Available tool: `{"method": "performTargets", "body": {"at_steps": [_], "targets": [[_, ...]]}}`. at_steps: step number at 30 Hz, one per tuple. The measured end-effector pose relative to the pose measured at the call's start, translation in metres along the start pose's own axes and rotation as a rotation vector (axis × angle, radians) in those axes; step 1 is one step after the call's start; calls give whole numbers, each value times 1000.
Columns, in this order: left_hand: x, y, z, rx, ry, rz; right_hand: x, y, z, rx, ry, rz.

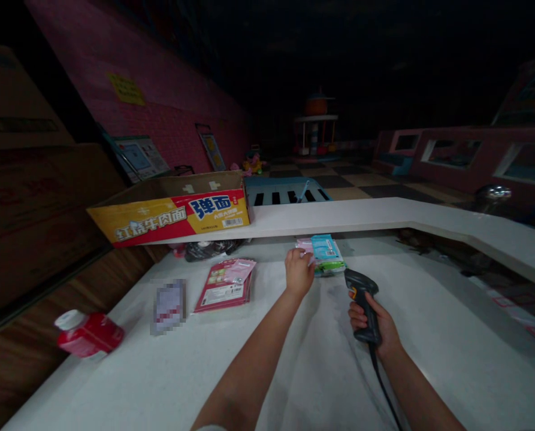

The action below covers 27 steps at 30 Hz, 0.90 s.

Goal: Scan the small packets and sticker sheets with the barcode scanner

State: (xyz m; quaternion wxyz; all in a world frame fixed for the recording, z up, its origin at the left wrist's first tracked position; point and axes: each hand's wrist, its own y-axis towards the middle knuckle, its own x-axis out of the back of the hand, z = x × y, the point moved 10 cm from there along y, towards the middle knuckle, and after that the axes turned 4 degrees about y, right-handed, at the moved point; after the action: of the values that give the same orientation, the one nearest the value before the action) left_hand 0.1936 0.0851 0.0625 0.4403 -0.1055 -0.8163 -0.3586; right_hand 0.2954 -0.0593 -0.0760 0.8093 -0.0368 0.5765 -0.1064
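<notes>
A black barcode scanner [362,302] was clamped in the right hand [375,326]. The left hand [298,270], its grip pinched, touched the small packets [325,254] stacked on the white counter [429,335].

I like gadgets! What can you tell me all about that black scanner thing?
The scanner is a dark, plastic-looking handheld gun shape with a small orange patch near its head. The right hand grips its handle, head aimed at the blue packets on the white counter. A black cable trails from its base.
</notes>
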Motion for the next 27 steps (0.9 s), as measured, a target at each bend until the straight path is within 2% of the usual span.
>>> {"method": "performTargets", "body": {"at_steps": [3, 6, 10, 14, 18, 24, 27], "targets": [[23, -16, 24, 1, 30, -35, 0, -4, 0, 0, 11, -12], [51, -28, 64, 85, 107, -50, 2, -6, -1, -3, 23, -31], [92, -43, 129, 360, 312, -34, 2, -11, -2, 2, 30, -40], [114, -64, 180, 658, 491, 98, 0, -14, 0, 23, 40, -40], [111, -70, 197, 682, 521, 221, 1, -15, 0, 29, 55, -43], [113, -64, 206, 678, 517, 229, 0, -16, 0, 40, 93, -33], [115, -57, 207, 657, 440, 234, 2, -15, 0, 37, 95, -44]]}}
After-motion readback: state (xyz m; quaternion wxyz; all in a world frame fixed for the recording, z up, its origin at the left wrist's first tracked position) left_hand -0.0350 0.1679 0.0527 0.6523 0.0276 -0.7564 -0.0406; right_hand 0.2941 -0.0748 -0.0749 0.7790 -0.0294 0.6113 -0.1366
